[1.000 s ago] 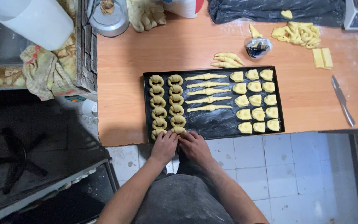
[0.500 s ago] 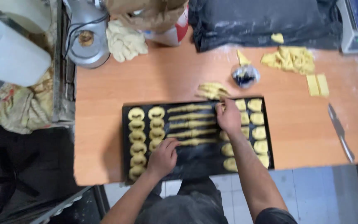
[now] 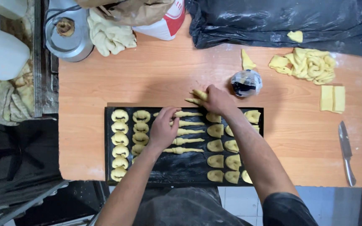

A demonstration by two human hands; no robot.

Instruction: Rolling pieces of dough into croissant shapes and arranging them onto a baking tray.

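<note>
Orange-brown worktop (image 3: 147, 79) carries a black baking tray (image 3: 181, 173). Pale yellow rolled dough pieces (image 3: 197, 97), long axes roughly left-right, lie just beyond its far edge under the right hand (image 3: 218, 100), which grips them. Left hand (image 3: 163, 130), fingers loosely curled, rests on the tray's dough sticks (image 3: 185, 141).

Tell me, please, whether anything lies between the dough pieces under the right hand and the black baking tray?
Nothing visible does. The right hand rests on the dough pieces on the wooden table, right at the far edge of the black baking tray. The left hand lies over the tray's long dough sticks, off to the side.
</note>
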